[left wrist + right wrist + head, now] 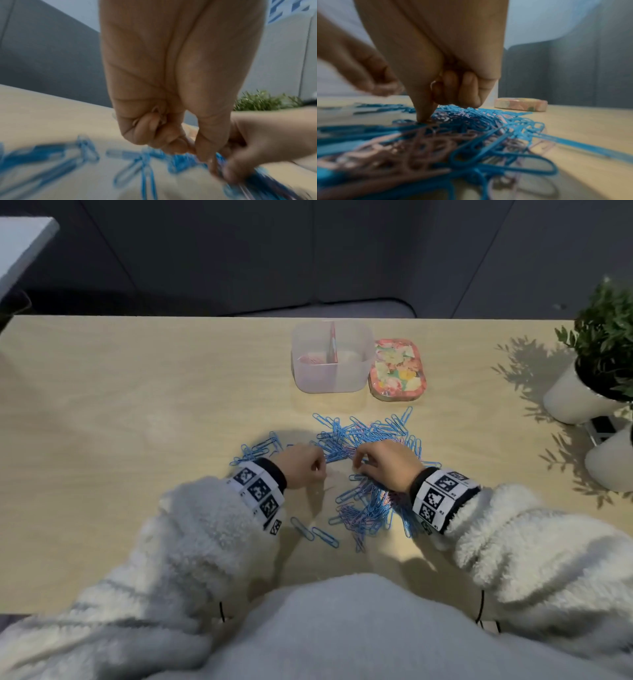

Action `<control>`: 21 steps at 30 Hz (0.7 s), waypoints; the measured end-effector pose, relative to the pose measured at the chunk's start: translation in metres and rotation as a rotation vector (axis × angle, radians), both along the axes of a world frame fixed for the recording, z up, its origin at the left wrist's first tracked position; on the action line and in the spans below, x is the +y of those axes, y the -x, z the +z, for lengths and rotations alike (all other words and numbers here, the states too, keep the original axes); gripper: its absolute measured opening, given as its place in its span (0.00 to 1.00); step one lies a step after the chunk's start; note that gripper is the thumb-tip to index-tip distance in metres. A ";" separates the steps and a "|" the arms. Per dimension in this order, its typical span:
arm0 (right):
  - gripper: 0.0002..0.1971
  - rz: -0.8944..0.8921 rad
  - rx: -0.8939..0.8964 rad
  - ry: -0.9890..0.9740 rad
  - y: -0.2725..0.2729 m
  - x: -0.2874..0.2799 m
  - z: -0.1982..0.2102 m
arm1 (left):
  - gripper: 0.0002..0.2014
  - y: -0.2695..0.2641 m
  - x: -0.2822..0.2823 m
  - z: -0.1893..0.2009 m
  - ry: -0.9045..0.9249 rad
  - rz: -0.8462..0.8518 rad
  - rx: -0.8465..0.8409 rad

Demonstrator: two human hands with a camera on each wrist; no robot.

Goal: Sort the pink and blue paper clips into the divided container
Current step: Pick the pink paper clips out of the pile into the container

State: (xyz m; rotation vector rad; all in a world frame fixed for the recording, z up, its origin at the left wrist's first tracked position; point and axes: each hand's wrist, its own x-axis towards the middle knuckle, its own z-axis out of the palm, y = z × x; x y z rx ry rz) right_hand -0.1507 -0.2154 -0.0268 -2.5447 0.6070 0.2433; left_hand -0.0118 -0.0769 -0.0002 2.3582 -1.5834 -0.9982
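head: overhead, down | wrists: close, table-level | shared: paper clips [363, 440]

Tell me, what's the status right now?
Both hands, left hand and right hand, fingers curled, down in the paper clip pile. Divided container holds some pink. Nothing blocking.

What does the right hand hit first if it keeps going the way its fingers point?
Probably the left hand: the right hand points leftward, low over the paper clip pile, fingertips already touching clips. The gap between the hands is narrow; depth is unclear.
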 end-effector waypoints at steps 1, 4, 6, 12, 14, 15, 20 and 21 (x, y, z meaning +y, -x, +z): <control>0.04 0.038 0.016 0.044 0.001 0.000 0.000 | 0.08 -0.008 -0.004 0.007 0.027 0.018 -0.008; 0.05 0.063 0.040 0.064 0.000 -0.003 0.004 | 0.06 -0.033 -0.026 0.035 0.124 0.078 -0.059; 0.05 0.093 0.093 0.058 0.000 -0.004 0.006 | 0.06 -0.049 -0.048 0.051 0.180 0.137 -0.137; 0.11 0.069 0.022 -0.131 -0.006 -0.015 0.014 | 0.11 -0.088 -0.112 0.062 0.282 0.300 -0.367; 0.15 -0.010 -0.074 -0.233 -0.015 -0.026 0.028 | 0.11 -0.093 -0.124 0.059 0.233 0.303 -0.387; 0.16 -0.028 -0.113 -0.248 -0.020 -0.033 0.036 | 0.11 -0.095 -0.129 0.058 0.202 0.286 -0.391; 0.12 -0.125 -0.252 -0.320 -0.065 -0.061 0.069 | 0.19 -0.098 -0.136 0.047 0.171 0.271 -0.322; 0.10 -0.152 -0.278 -0.302 -0.077 -0.064 0.074 | 0.19 -0.099 -0.133 0.046 0.209 0.290 -0.300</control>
